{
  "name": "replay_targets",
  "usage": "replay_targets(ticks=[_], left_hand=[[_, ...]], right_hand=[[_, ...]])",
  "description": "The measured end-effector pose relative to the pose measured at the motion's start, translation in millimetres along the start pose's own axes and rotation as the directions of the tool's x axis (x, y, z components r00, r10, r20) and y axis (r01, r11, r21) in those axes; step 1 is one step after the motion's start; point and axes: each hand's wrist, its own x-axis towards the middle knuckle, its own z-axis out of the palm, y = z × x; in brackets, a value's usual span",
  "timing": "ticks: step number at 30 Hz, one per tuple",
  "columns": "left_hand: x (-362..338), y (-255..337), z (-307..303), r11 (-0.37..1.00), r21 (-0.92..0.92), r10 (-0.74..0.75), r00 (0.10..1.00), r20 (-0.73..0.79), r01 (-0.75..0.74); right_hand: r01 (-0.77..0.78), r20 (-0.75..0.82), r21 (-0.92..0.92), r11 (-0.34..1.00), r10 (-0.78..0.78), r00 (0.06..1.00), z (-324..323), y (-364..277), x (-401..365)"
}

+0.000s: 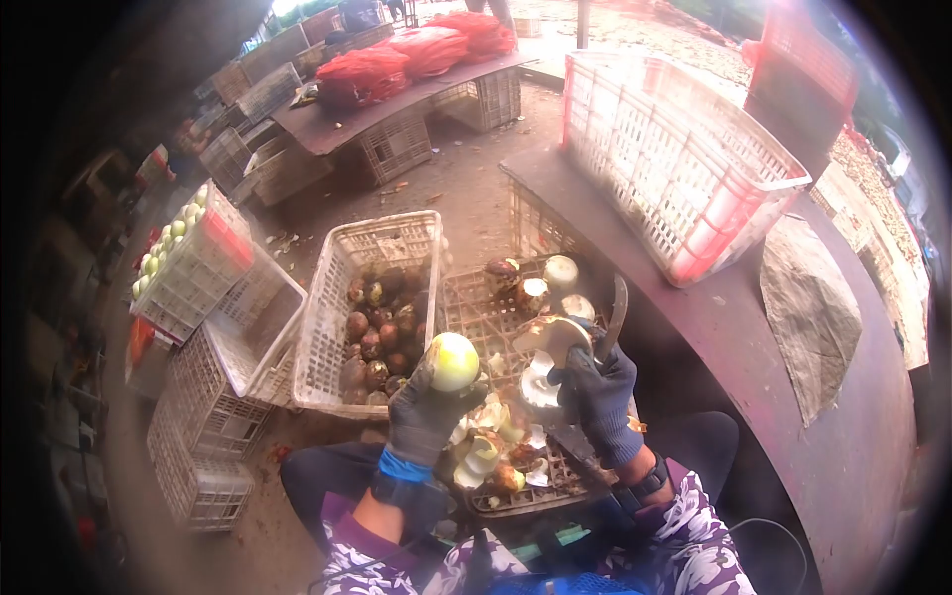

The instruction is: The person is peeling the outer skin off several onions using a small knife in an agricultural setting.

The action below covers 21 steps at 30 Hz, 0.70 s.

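Observation:
A pale yellow, peeled round vegetable (pixel 454 361) is held up by my left hand (pixel 421 421), gloved in dark grey with its fingers wrapped round it. My right hand (pixel 600 397), in a dark glove, is closed round a knife whose curved blade (pixel 618 315) points up; a large whitish piece of peel (pixel 555 337) hangs beside its fingers. Under both hands lies an upturned lattice crate (pixel 476 302) with peel scraps (pixel 486 446) and several peeled or partly peeled vegetables (pixel 561 272) on it.
Left of the lattice crate stands a white crate (pixel 327 297) of brown unpeeled vegetables (pixel 382 327). Stacked crates (pixel 208 397) are farther left, one holding pale vegetables (pixel 164 248). At right, a large crate (pixel 674 159) stands on a table (pixel 714 327). Red sacks (pixel 416 59) lie on a table behind.

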Motion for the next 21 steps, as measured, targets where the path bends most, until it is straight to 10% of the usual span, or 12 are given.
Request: replay_targets(ticks=[9, 19, 21], left_hand=[[-9.8, 15.1, 6.9, 0.756, 0.615, 0.272, 0.962, 0.016, -0.224], [-0.4, 2.8, 0.4, 0.033, 0.933, 0.255, 0.906, 0.338, -0.358], [-4.5, -2.4, 2.4, 0.098, 0.942, 0.219, 0.931, 0.293, -0.32]], right_hand=[[-0.146, 0.557, -0.351, 0.925, 0.331, 0.762, -8.1, 8.7, -21.2], [-0.198, 0.487, -0.018, 0.98, 0.181, 0.854, 8.5, 28.5, -17.3], [-0.225, 0.522, -0.016, 0.974, 0.2, 0.829, 9.5, 27.4, -16.0]])
